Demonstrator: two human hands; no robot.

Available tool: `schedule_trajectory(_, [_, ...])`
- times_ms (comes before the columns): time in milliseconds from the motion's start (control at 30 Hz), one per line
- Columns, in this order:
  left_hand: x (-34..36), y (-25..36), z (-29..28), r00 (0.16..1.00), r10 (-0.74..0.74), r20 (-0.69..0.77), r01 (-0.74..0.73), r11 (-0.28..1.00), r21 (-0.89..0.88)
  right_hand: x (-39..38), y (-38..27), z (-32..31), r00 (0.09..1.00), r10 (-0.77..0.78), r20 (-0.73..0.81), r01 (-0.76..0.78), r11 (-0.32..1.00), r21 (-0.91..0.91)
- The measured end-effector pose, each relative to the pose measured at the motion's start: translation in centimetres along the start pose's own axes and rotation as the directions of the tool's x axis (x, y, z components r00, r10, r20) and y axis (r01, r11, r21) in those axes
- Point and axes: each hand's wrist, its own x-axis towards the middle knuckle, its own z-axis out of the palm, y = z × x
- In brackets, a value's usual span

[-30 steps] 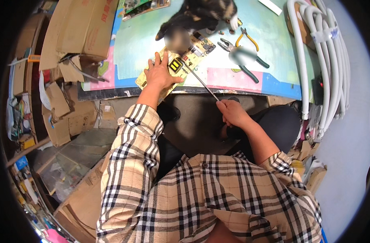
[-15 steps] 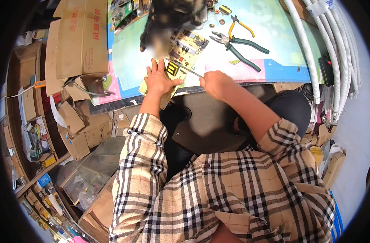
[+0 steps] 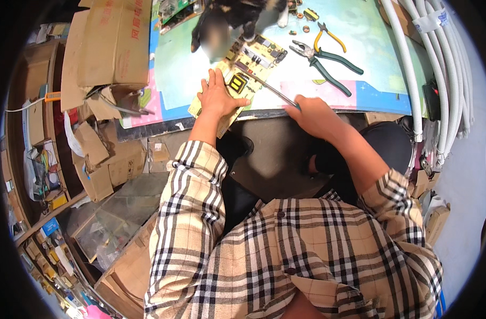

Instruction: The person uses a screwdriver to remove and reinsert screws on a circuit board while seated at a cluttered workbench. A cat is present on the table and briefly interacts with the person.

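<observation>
My left hand (image 3: 216, 101) lies spread over the near-left end of a yellow circuit board (image 3: 257, 68), pressing it on the table near its front edge. A black and yellow transformer (image 3: 237, 83) stands on the board beside my thumb. In my right hand (image 3: 317, 119) is a screwdriver (image 3: 277, 93), held by its handle. Its long metal shaft slants left over the board, and its tip is among the parts beyond the transformer. Right of the board lie green-handled pliers (image 3: 320, 66) with open jaws, and small yellow-handled cutters (image 3: 329, 38).
A dark cat (image 3: 235, 13) sits at the board's far end, one paw beside it. Another green circuit board (image 3: 174, 13) lies far left. Small loose coils (image 3: 307, 28) are near the cutters. A cardboard box (image 3: 107, 53) stands left; white corrugated hoses (image 3: 405, 64) hang right.
My right hand has drawn back to the right, so more of the screwdriver's shaft shows. My left hand stays spread on the board. The view has shifted slightly.
</observation>
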Motion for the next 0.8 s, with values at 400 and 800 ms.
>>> schedule_trajectory(400, [1.5, -2.1, 0.7, 0.993, 0.044, -0.112, -0.063, 0.982, -0.177, -5.9, 0.4, 4.7, 0.966, 0.255, 0.044, -0.256, 0.916, 0.309])
schedule_trajectory(800, [1.8, 2.4, -1.6, 0.957, 0.180, -0.227, -0.171, 0.983, 0.059, -4.2, -1.5, 6.0, 0.961, 0.258, -0.096, -0.267, 0.958, -0.100])
